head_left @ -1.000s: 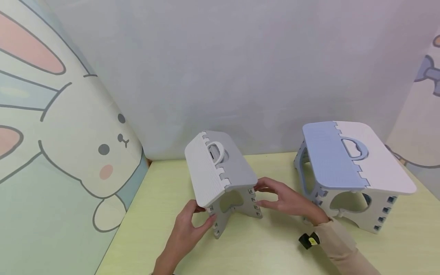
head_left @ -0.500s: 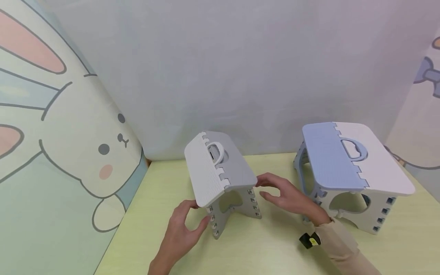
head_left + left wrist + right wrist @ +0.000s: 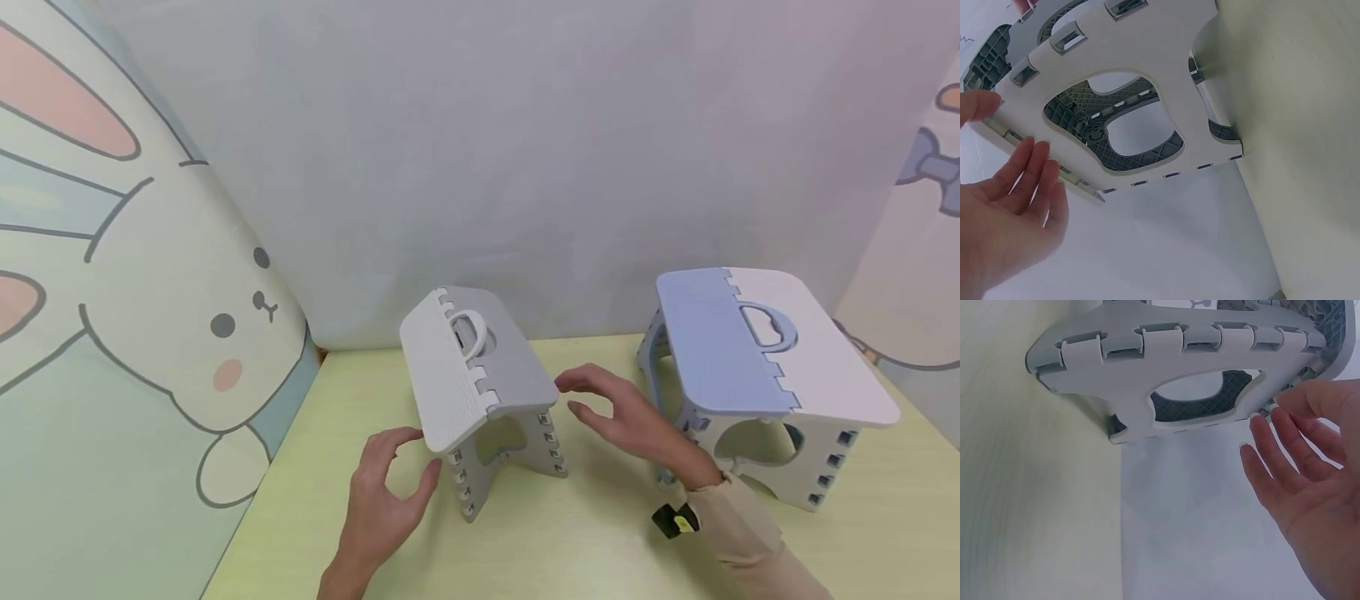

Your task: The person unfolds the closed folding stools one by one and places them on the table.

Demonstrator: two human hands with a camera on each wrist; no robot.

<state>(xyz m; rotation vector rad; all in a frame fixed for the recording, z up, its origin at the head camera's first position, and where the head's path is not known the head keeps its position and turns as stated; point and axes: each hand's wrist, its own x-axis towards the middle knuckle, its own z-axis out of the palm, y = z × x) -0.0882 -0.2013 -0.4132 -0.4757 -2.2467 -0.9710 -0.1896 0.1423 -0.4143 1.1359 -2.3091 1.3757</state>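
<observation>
A white and grey folding step stool (image 3: 510,350) stands on the table in the head view, its top peaked along the middle hinge like a low roof. A white loop handle (image 3: 483,333) rises from that ridge. My left hand (image 3: 382,504) is beside the stool's front left corner, thumb and fingers apart around nothing. At the front right corner, the fingertips of my right hand (image 3: 626,417) are right by the edge of the grey half. Both wrist views show the stool's side panel (image 3: 1172,75) with its cutout, and relaxed fingers near its edge.
To the right stands a larger blue and white folding step stool (image 3: 720,350), its top also slightly peaked, close to my right forearm. A pale wall (image 3: 480,167) rises behind the yellow-green table (image 3: 300,517). A rabbit-print panel (image 3: 172,333) borders the left side.
My left hand has let go of the stool's left side and drawn back leftward. My right thumb and fingers have come off its right side and lifted slightly. The stool has stayed in place.
</observation>
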